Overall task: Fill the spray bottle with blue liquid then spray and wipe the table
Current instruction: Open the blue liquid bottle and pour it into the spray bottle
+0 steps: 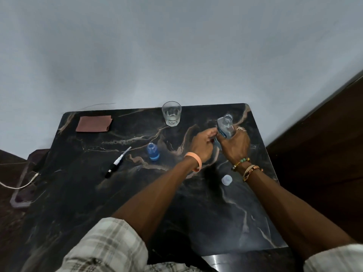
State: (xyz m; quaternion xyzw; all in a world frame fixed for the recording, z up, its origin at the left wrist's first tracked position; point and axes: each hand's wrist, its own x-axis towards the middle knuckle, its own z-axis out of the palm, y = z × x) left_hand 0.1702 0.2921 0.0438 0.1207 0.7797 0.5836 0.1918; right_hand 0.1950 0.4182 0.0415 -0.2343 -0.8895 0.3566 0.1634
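A clear plastic bottle (225, 125) with a blue-and-white label stands uncapped at the far right of the dark marble table (98, 193). My right hand (234, 147) is wrapped around its body. My left hand (203, 146) touches the bottle's left side at the label, fingers curled. A small bottle of blue liquid (153, 152) stands open in the middle of the table. The spray head with its dip tube (117, 162) lies on the table to the left. A translucent cap (226, 180) lies near my right wrist.
A drinking glass (171, 113) with a little clear liquid stands at the table's far edge. A folded reddish-brown cloth (93, 124) lies at the far left corner. A wall runs behind the table. A white cable (19, 184) hangs at the left.
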